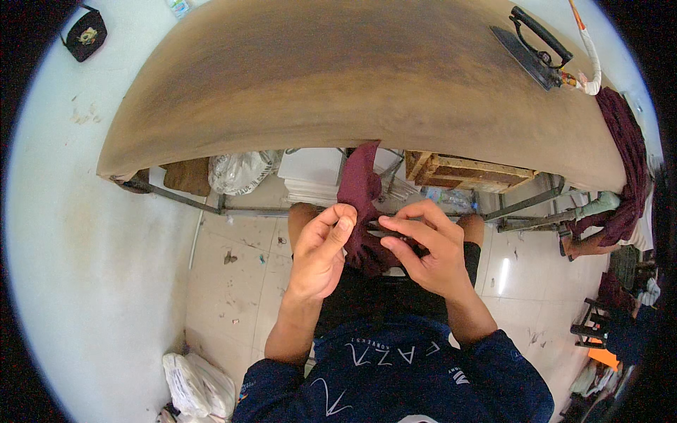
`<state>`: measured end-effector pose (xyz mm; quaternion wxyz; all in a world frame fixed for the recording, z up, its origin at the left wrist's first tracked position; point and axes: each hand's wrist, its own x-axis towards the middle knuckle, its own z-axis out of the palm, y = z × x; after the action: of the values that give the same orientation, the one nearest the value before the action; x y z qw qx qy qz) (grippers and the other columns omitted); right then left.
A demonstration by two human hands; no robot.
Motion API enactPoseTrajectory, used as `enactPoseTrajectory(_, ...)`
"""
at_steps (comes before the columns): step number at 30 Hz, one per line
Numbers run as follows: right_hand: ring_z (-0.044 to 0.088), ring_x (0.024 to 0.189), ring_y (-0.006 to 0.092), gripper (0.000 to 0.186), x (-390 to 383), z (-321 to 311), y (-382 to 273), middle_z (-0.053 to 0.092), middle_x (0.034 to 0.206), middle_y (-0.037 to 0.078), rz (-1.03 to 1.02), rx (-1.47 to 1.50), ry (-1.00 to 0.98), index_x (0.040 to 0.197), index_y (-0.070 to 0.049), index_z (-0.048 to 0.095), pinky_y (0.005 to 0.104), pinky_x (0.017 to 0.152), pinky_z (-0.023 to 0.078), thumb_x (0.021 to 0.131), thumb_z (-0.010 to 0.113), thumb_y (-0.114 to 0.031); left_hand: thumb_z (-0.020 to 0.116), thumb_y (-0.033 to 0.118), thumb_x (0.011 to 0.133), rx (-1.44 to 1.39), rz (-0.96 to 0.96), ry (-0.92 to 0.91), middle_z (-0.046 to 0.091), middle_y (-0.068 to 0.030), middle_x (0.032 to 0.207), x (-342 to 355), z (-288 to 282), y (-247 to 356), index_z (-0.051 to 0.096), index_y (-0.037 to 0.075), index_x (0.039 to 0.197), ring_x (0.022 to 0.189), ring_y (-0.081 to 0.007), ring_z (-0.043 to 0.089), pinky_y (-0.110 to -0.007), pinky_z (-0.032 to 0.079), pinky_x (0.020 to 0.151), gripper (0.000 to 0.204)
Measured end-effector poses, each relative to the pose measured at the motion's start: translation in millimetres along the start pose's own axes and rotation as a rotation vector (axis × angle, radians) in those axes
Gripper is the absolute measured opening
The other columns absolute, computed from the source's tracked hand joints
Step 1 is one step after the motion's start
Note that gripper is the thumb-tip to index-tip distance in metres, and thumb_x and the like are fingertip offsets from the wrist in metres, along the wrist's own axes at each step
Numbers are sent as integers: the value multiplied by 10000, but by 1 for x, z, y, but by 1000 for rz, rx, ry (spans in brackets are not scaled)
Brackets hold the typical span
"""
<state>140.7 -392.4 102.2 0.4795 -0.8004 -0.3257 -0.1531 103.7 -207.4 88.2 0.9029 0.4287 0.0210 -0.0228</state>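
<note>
A maroon cloth (pixel 361 185) hangs from the front edge of the padded table and runs down into my lap, between my hands. My left hand (pixel 321 250) is closed just left of it, thumb and forefinger pinched together; whatever they hold is too small to make out. On the other side, my right hand (pixel 434 247) is curled round a small dark tool (pixel 415 246), mostly hidden in the palm. Thin dark tips seem to point from it toward the cloth. The tool's kind is not plain.
Across the front stretches a brown, stained padded table (pixel 310 77). An iron (pixel 539 53) stands at its far right, and more maroon fabric (pixel 624 151) drapes over the right end. Below are a wooden crate (pixel 469 173), stacked white sheets (pixel 310 176) and a plastic bag (pixel 242 171).
</note>
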Motion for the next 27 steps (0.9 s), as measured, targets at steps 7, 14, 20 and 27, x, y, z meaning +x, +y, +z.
enactPoseTrajectory(7, 639, 687, 181, 222, -1, 14, 4, 647, 848, 50, 12, 59, 83, 937, -97, 738, 275, 570, 499, 722, 795, -95, 605, 198, 963, 19, 23, 5, 521, 34, 911, -1, 1, 3, 582, 30, 991, 858, -52, 447, -204, 354, 795, 172)
enactPoseTrajectory(14, 637, 677, 175, 219, 1, 18, 6, 646, 842, 48, 2, 60, 68, 936, -100, 738, 277, 569, 499, 725, 791, -88, 612, 193, 959, 45, 36, -19, 531, 26, 920, -1, 1, 4, 587, 29, 986, 864, -57, 455, -202, 357, 798, 168)
enactPoseTrajectory(20, 621, 724, 180, 194, -5, 18, 11, 635, 855, 76, 70, 140, 85, 944, -57, 726, 269, 599, 482, 756, 772, -79, 614, 197, 958, 4, 16, 19, 534, 23, 931, -2, 0, 3, 592, 25, 1006, 871, -59, 455, -210, 361, 804, 179)
enactPoseTrajectory(27, 544, 787, 122, 512, -9, 20, 26, 552, 914, 22, 440, 427, 20, 1186, -70, 588, 245, 681, 442, 740, 818, -171, 578, 203, 966, -117, -3, -14, 581, -40, 1041, -1, -13, 4, 560, 27, 1046, 1034, -176, 568, -347, 451, 918, 193)
